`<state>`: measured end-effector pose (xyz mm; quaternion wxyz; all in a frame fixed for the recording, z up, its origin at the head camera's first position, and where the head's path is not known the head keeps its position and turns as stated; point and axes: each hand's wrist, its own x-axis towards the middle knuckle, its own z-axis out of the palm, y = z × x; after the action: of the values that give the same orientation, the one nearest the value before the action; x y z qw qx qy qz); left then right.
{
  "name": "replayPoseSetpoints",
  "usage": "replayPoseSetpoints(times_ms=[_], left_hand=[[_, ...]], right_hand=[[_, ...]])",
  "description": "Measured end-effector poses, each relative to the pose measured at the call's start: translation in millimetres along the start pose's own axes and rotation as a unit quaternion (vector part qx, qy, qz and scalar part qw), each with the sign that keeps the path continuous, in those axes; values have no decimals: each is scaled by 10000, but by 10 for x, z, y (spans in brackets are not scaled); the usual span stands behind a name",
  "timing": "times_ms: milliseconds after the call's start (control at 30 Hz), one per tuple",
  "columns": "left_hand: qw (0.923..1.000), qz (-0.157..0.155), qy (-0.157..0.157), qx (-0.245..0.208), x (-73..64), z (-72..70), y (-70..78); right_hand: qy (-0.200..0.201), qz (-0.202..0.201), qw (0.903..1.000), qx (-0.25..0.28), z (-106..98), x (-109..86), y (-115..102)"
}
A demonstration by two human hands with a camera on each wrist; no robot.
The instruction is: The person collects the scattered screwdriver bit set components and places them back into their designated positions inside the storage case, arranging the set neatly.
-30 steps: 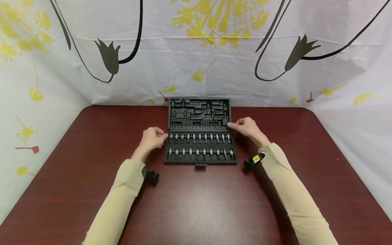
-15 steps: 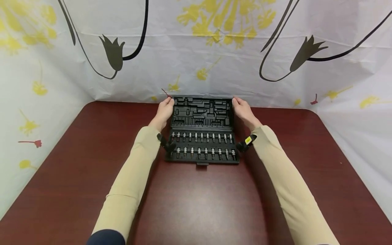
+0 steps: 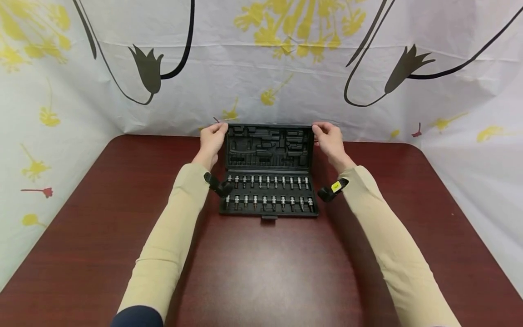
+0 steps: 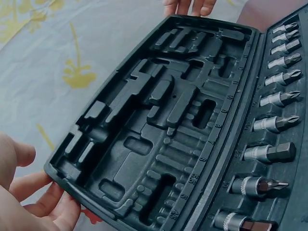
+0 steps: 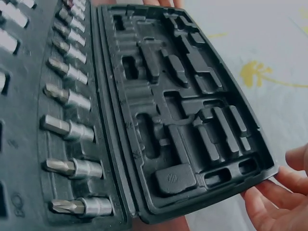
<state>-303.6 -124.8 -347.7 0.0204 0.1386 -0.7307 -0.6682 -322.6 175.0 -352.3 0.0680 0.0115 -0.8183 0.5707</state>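
Observation:
A black bit socket case [image 3: 268, 194] lies unfolded on the table, its latch side towards me. Rows of silver bit sockets [image 4: 273, 123] fill its base. The lid [image 3: 268, 147], moulded with shaped recesses, leans up at the back. My left hand [image 3: 212, 141] grips the lid's upper left corner; in the left wrist view its fingers [image 4: 57, 201] reach behind the edge. At the upper right corner my right hand [image 3: 331, 141] holds the lid the same way, fingers [image 5: 276, 199] behind it and thumb in front. The lid hides part of the fingers.
The case stands near the back of a dark red-brown table [image 3: 269, 268]. Close behind it hangs a white sheet [image 3: 286, 95] printed with yellow and dark flowers. A black wrist camera [image 3: 222, 188] overlaps the case's left edge in the head view.
Both hands have moved from the case's sides to the lid's upper corners. The lid has since tilted up a little, with its top edge higher.

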Motion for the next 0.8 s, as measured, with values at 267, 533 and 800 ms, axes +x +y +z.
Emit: replayPoseSetpoints(times_ms=[267,533,800], left_hand=[[9984,232,508,-52,-63,-14,28],[9967,242,627,-460,-128,-27,54],[9953,392,471,-746,-224,-92,50]], right_hand=[[230,-260,9970,689,-60,-75,-39],[406,-339,9929,1066,-93,-102,-35],[285,-848,9886,1214,-171,-225,-38]])
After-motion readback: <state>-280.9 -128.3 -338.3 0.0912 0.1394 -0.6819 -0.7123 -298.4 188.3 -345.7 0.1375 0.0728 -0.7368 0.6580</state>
